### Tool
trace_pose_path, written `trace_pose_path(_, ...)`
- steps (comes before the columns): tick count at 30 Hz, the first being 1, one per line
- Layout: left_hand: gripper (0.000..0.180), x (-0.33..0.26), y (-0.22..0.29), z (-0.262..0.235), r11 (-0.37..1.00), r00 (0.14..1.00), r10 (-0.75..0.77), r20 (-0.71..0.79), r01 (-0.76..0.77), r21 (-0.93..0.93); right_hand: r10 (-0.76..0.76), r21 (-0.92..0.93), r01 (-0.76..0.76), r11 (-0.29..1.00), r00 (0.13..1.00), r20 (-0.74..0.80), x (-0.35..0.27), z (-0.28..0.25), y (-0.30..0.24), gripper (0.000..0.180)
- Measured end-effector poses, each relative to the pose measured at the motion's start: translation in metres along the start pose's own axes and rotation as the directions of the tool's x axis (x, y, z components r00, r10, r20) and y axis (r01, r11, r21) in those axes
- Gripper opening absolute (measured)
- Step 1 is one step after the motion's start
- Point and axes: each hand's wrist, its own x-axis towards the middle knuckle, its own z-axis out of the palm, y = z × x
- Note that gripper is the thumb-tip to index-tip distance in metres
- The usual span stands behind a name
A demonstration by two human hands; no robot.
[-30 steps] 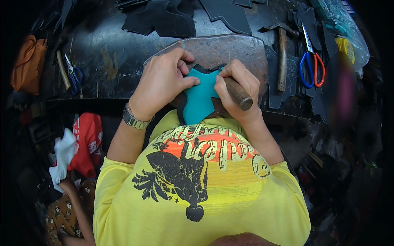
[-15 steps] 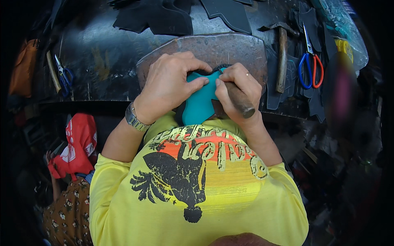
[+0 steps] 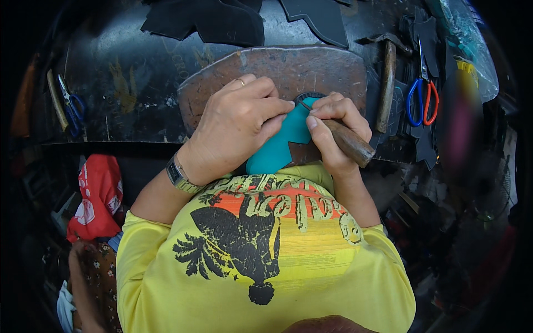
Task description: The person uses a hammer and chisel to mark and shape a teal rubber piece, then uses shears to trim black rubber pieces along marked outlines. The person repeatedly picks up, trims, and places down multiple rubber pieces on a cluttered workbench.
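A teal shoe-upper-like piece with a notched edge lies slanted over the table's near edge, against my shirt. Dark ribbed material shows around its far end. My left hand is closed in a pinch at the piece's upper left edge, thumb and index fingertips close together. My right hand is wrapped around a wooden-handled awl-like tool. The handle slants down to the right, while its thin dark shaft points at the teal piece's far end, close to my left fingertips. The very tip is hard to make out.
Beneath the work lies a brown board. To its right are a hammer, blue-and-red scissors and dark cut pieces. Smaller blue scissors lie left. Black sheets lie behind. A person's arm shows at lower left.
My left hand's fingers have drawn into a tighter pinch. My right hand has moved slightly right and nearer with the tool, whose handle now tilts more to the right.
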Motion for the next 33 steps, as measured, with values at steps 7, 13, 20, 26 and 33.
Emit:
trace_pose_path(7,0.019,0.002,0.002,-0.001,0.999,1.000,0.026,0.013,-0.026,0.033,-0.032,-0.043,0.033,0.999,0.999,0.014,0.000,0.001,0.001,0.009)
trace_pose_path(13,0.019,0.001,0.000,0.000,1.000,1.000,0.000,0.004,0.000,0.001,-0.047,-0.084,0.047,0.995,0.999,0.005,0.001,0.003,0.001,0.009)
trace_pose_path(20,0.018,0.001,-0.006,0.000,0.999,1.000,-0.006,-0.012,0.006,-0.046,-0.179,-0.262,0.174,0.949,0.984,0.004,0.004,0.017,-0.002,0.014)
trace_pose_path(26,0.020,0.001,-0.005,0.000,0.999,0.999,0.041,-0.011,-0.042,-0.025,-0.113,-0.139,0.110,0.984,0.993,-0.017,0.003,0.012,-0.003,0.012)
trace_pose_path(33,0.019,0.001,-0.004,0.000,0.999,0.999,0.051,-0.001,-0.051,0.003,-0.091,-0.121,0.095,0.988,0.995,0.041,0.001,0.011,-0.001,0.007)
